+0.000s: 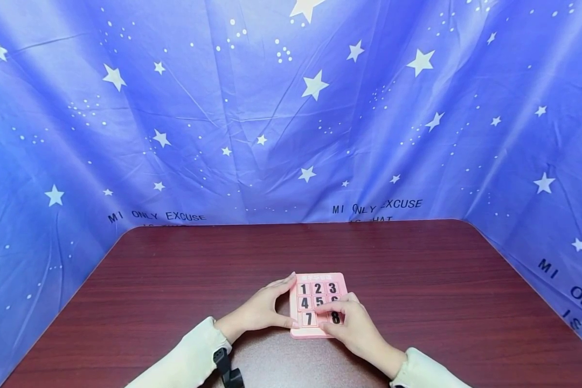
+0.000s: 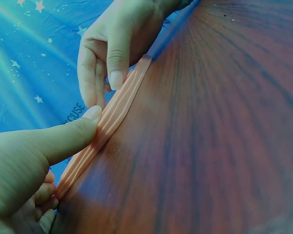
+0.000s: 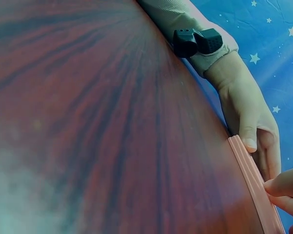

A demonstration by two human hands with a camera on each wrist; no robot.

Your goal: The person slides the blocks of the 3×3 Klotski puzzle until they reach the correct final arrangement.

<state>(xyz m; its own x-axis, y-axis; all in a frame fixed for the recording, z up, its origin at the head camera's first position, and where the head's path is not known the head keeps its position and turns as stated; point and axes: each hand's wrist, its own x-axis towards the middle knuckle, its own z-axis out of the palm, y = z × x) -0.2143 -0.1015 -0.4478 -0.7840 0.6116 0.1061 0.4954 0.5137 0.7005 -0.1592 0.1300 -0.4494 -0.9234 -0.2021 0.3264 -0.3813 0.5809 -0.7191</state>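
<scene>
A pink number slide puzzle (image 1: pixel 311 302) lies flat on the table, with black digits on square tiles. Tiles 1 to 5 and 7 show, 8 sits at the lower right, and 6 is partly covered. My left hand (image 1: pixel 259 310) holds the puzzle's left side, thumb near the lower corner and fingers near the upper one. Over the lower right part, my right hand (image 1: pixel 354 323) touches the face with index finger and thumb, beside the gap between 7 and 8. Both wrist views show the ridged pink puzzle edge (image 2: pixel 118 108) low against the tabletop.
The dark red wood-grain table (image 1: pixel 199 269) has rounded far corners. A blue curtain (image 1: pixel 271 118) with white stars and printed words hangs behind it and along both sides. A black device (image 1: pixel 227 369) is strapped at my left sleeve cuff.
</scene>
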